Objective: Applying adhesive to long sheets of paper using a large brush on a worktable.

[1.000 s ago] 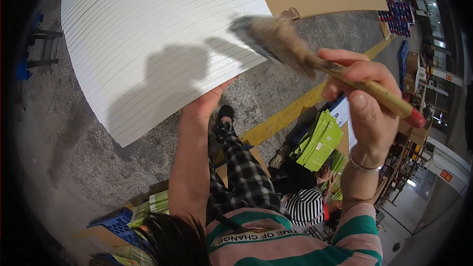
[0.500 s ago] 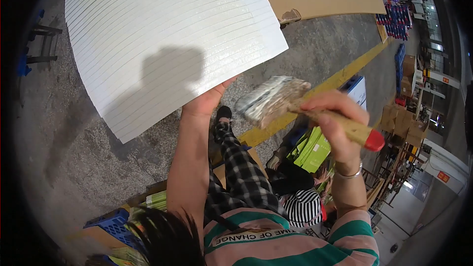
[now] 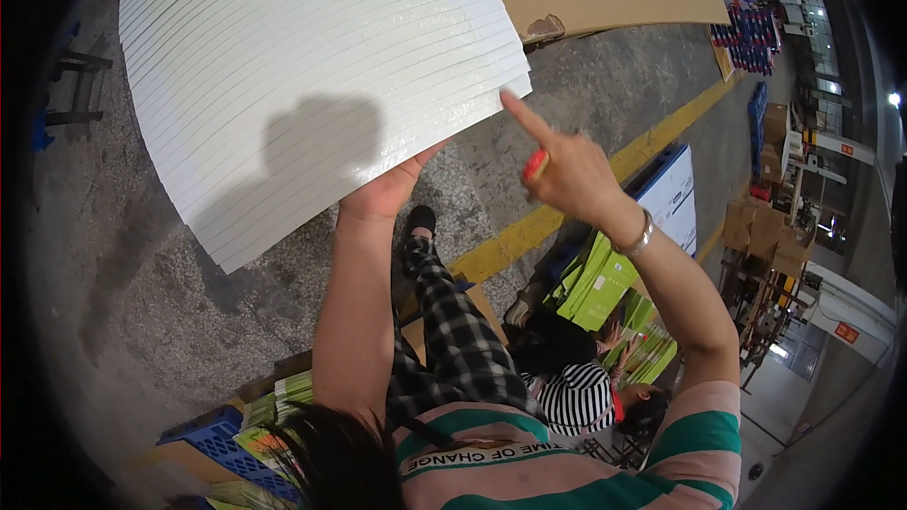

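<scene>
Concrete floor showed below the fanned white sheets.
They lay over and beyond the left hand, its fingers hidden beneath the near edge, so its grip could not be told; the right hand curled round a red-tipped handle, forefinger stretched toward their corner. Wet-looking gloss already covered many strips; whether any remained uncoated was unclear.
</scene>
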`<state>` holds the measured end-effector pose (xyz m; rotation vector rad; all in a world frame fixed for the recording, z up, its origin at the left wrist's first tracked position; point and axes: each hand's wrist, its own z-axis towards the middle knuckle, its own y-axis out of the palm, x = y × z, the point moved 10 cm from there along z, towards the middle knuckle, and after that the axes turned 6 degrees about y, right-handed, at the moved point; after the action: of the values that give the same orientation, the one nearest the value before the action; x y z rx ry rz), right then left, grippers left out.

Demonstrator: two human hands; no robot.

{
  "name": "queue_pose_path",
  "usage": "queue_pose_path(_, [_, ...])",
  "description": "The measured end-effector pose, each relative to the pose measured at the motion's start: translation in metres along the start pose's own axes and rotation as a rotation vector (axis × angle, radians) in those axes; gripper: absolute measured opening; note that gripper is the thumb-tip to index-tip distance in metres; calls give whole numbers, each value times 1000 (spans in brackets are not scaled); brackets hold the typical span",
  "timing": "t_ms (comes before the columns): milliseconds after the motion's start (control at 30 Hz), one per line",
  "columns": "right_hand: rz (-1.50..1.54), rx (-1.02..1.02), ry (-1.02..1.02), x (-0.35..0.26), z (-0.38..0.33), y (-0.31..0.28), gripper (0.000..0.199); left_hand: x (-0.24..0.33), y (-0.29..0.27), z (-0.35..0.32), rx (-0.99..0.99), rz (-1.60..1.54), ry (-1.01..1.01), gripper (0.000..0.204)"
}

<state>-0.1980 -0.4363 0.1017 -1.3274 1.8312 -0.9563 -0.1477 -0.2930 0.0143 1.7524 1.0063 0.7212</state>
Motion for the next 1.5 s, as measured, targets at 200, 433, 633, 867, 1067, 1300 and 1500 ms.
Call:
queue_pose_path(200, [302, 24, 37, 13, -25, -25, 82, -2, -2, -2, -15, 29, 18, 72])
queue_pose_path(433, [191, 116, -116, -1, 1, -26, 75, -8, -5, 0, 36, -52, -27, 74])
queue_pose_path(633, [242, -132, 60, 8, -48, -4, 85, 7, 1, -8, -29, 165, 65, 72])
queue_pose_path(867, [418, 183, -57, -57, -25, 28, 101, 14, -7, -14, -14, -22, 44, 63])
queue_pose_path(1067, [429, 428, -202, -84, -19, 40, 98, 20, -10, -16, 69, 39, 126, 60])
queue_pose_path(1300, [410, 505, -312, -100, -27, 48, 96, 32, -20, -23, 21, 119, 143, 51])
queue_pose_path(1500, [355, 512, -264, -103, -20, 63, 96, 32, -27, -22, 84, 143, 152, 42])
